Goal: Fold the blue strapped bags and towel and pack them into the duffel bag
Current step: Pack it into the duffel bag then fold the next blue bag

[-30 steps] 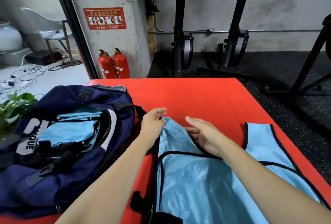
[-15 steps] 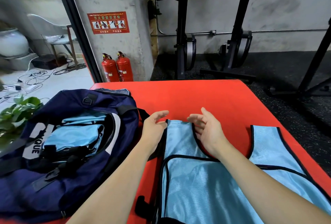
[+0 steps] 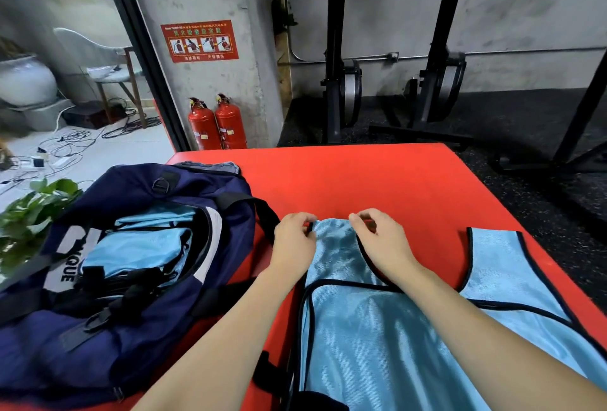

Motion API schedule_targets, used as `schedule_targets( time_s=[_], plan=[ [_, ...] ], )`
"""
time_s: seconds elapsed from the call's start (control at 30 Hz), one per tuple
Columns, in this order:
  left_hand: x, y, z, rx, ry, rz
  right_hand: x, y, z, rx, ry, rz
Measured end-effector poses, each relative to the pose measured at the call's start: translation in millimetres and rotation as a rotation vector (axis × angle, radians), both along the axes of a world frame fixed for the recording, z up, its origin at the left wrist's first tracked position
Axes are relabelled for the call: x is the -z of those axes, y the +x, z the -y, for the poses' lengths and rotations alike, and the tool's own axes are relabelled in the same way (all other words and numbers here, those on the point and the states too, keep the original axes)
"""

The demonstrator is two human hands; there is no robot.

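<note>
A light blue strapped bag (image 3: 377, 328) with black trim lies flat on the red table (image 3: 377, 180). My left hand (image 3: 294, 241) pinches the left corner of its far left strap. My right hand (image 3: 382, 241) pinches the same strap's right corner. The second strap (image 3: 496, 256) lies flat to the right, untouched. At the left stands the open navy duffel bag (image 3: 131, 279), with folded light blue cloth (image 3: 138, 248) inside it.
A green plant (image 3: 29, 210) sits left of the duffel. Two red fire extinguishers (image 3: 216, 124) stand by the pillar beyond the table. Black exercise machines (image 3: 341, 82) line the back wall. A black item (image 3: 315, 400) lies at the bag's near edge.
My right hand has come down from hovering and now pinches the strap's far edge. My left hand has shifted onto the strap's corner. The view tilted down slightly.
</note>
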State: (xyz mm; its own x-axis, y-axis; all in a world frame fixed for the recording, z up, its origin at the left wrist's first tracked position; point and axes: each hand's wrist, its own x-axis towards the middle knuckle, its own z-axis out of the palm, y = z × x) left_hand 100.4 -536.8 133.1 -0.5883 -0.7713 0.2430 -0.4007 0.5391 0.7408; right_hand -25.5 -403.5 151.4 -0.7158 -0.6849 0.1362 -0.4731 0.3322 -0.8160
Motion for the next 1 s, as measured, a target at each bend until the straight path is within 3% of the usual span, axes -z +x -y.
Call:
schedule_targets(
  time_s=[0.1,0.2,0.3,0.5,0.63,0.73,1.0],
  plan=[
    [3.6,0.6,-4.6,0.081,-0.355,0.17,9.4,-6.6,-13.4,-0.055,0.121,-0.343],
    [4.1,0.2,-11.4,0.219,-0.51,0.38,10.6,-7.2,-35.7,-0.1,0.195,-0.41],
    [2.5,1.9,-13.9,0.242,-0.437,0.579,10.1,-8.6,-68.6,-0.099,0.229,-0.387],
    [-16.2,16.5,-31.0,0.239,-0.366,0.427,1.4,-9.9,-122.8,-0.159,0.326,-0.402],
    [-23.7,38.5,-59.8,0.422,-0.334,0.397,-11.5,-18.4,-167.0,-0.171,0.363,-0.42],
    [-28.1,51.0,-77.1,0.498,-0.291,0.457,-26.0,-29.2,-204.2,-0.138,0.425,-0.396],
    [-40.2,67.1,-75.1,0.382,-0.116,0.62,-25.1,-49.8,-281.4,-0.025,0.6,-0.277]
  ],
)
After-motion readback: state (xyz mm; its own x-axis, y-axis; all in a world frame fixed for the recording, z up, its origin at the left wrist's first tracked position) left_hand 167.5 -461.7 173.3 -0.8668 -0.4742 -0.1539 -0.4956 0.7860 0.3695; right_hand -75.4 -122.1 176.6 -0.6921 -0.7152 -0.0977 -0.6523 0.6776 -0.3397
